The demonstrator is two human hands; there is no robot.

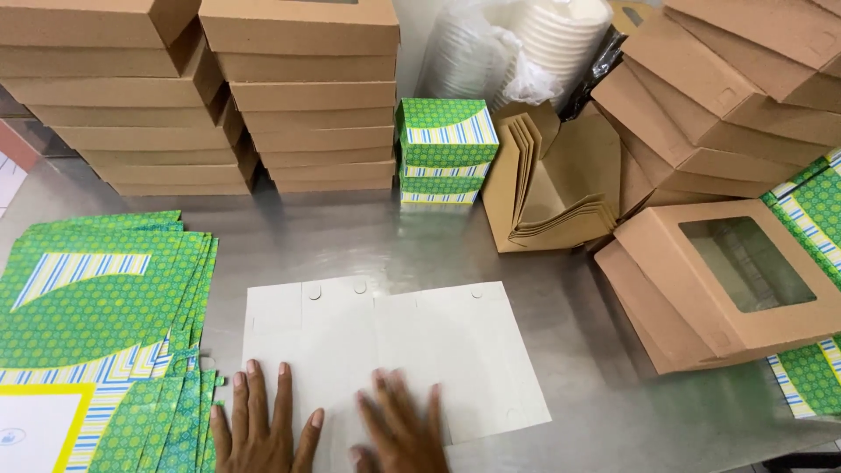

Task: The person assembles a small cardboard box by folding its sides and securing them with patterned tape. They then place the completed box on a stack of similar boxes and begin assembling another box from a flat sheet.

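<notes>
White flat carton blank — both hands flat on it

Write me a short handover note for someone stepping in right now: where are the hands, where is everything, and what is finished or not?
Left hand: flat, palm down on the near left edge of the white flat sheet, holding nothing.
Right hand: flat on the sheet's near middle, slightly blurred, also holding nothing.
The sheet lies unfolded, plain side up, on the metal table.
Left of it: a pile of flat green patterned sheets, unfolded.
Behind: a short stack of folded green boxes, done.
Also around: stacks of brown boxes, a brown windowed box on the right.
Left: this sheet and the green pile are not folded.
</notes>
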